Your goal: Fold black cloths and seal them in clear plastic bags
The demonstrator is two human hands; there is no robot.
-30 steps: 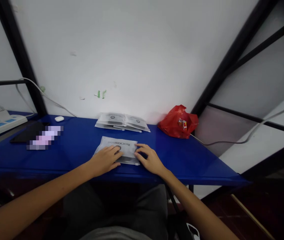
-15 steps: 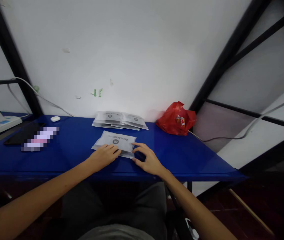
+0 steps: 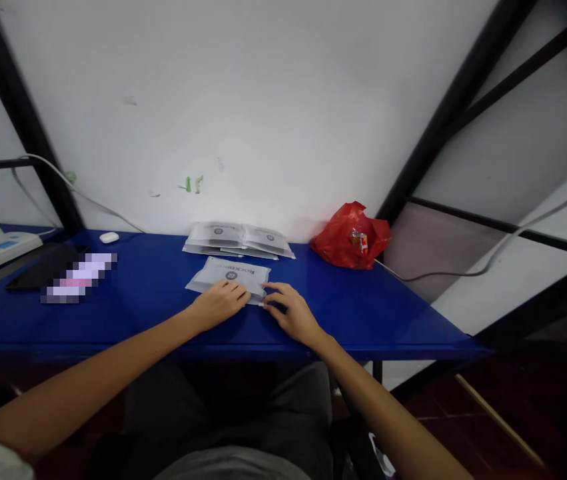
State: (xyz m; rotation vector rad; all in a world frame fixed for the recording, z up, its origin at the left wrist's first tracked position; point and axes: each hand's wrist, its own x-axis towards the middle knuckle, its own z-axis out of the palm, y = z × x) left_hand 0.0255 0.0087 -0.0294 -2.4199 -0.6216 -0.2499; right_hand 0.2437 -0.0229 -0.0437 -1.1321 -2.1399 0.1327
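A frosted zip bag (image 3: pixel 243 270) printed with ROCKBROS and a round logo lies flat on the blue table. Across its lower front edge rests my left hand (image 3: pixel 220 303), fingers bent and close together, holding the bag near its zip side. At the bag's lower right corner, my right hand (image 3: pixel 293 312) has its fingertips on the edge, thumb and fingers closing around the small white slider end. What the bag contains is not clear. Behind it, against the wall, several similar zip bags (image 3: pixel 216 235) lie overlapping in a low pile.
A red plastic bag (image 3: pixel 346 240) with a packet inside stands at the back right. To the left are a dark flat device (image 3: pixel 26 277), a blurred-out phone (image 3: pixel 80 275), a white earbud case (image 3: pixel 109 237) and a power strip (image 3: pixel 6 252). Black metal posts frame the blue table (image 3: pixel 138 313).
The zip bag has shifted slightly away from me. My left hand has slid right along its front edge, and my right fingertips have come in at the corner.
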